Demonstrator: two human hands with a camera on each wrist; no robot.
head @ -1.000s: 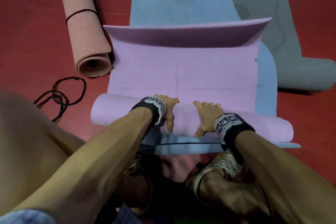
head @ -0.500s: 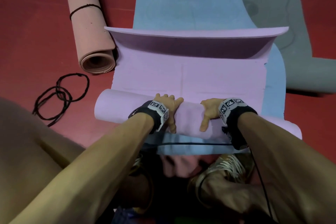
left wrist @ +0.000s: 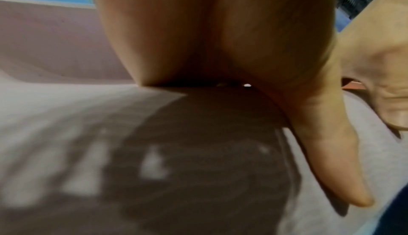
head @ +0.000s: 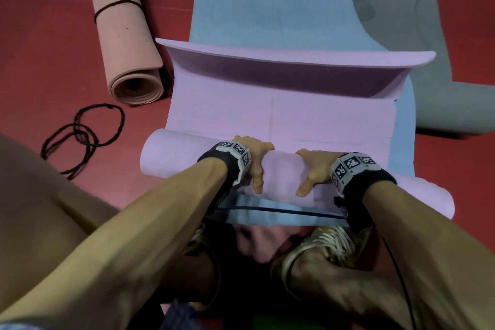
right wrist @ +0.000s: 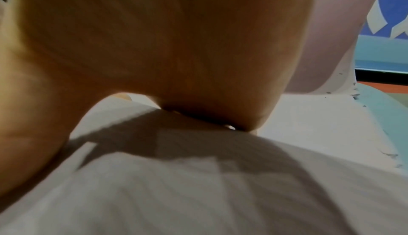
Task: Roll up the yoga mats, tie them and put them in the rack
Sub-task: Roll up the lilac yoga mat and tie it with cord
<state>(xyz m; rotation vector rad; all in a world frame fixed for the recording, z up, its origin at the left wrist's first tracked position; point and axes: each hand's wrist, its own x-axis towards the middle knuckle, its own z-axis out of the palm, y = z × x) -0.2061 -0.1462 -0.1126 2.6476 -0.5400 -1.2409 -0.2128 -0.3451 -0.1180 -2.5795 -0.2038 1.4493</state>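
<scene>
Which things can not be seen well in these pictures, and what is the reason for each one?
- Fingertips of left hand and right hand: head view, curled behind the rolled part of the lilac foam yoga mat.
- Grey mat: cut off by the right edge.
- Light blue flat mat: mostly covered by the lilac one.
- Rack: in no view.
- Both wrist views: palms fill the frame, blurred.
- Knot on tied pink rolled mat: too small.

An exercise or yoga room is indicated. A red floor is covered with several foam mats: a lilac mat partly rolled on a blue mat, a grey mat beside, a tied pink roll. Loose black cord is seen nearby.
</scene>
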